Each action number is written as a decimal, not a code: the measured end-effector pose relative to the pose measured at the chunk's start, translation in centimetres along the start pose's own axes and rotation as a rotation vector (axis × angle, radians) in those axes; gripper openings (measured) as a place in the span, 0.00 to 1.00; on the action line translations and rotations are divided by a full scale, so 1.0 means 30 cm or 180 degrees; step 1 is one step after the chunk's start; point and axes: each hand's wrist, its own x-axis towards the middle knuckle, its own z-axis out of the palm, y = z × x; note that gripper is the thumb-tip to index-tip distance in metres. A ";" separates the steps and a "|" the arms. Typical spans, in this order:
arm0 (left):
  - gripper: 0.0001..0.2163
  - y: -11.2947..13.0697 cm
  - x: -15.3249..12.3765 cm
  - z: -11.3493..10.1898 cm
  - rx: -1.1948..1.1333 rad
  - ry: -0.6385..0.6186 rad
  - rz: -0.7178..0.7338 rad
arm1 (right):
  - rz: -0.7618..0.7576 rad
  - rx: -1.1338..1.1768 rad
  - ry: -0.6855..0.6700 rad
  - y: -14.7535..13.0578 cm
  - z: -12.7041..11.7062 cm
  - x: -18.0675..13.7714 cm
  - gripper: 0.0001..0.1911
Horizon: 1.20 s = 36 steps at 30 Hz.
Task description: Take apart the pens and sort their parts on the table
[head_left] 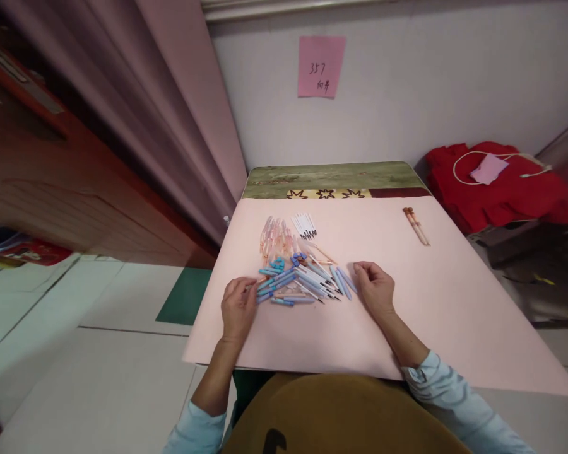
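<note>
My left hand (239, 306) is at the left edge of a mixed pile of pen parts, its fingers closed. Its fingertips meet the ends of the blue pen barrels (277, 282); what they pinch is hidden. To the right of the pile is my right hand (376, 290), fingers curled together just beside two pale blue barrels (343, 282). I cannot make out anything in that grip. White ink refills (312, 280) with dark tips lie across the pile. Behind them are turquoise caps (278, 263), purple-blue pieces (298, 258) and clear pinkish pen barrels (275, 236).
A separate bundle of white refills (303, 224) lies behind the pile. Two pens with brown tops (415, 226) rest at the table's far right. The pale pink table cover (303, 340) extends to the near edge. Red cloth (487, 195) with a white cable is beyond the right side.
</note>
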 end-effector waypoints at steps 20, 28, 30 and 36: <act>0.10 0.169 0.025 0.047 0.1693 -0.1654 0.1499 | -0.0013 0.0059 -0.0062 -0.001 -0.002 0.000 0.19; 0.10 0.165 0.027 0.059 0.1712 -0.1655 0.1648 | -0.0009 0.0122 -0.0069 -0.005 -0.004 -0.003 0.17; 0.10 0.161 0.025 0.061 0.1670 -0.1612 0.1664 | -0.0006 0.0133 -0.0068 -0.004 -0.003 -0.002 0.17; 0.09 0.149 0.014 0.061 0.1623 -0.1433 0.1644 | -0.0007 0.0114 -0.0039 -0.006 -0.004 -0.001 0.18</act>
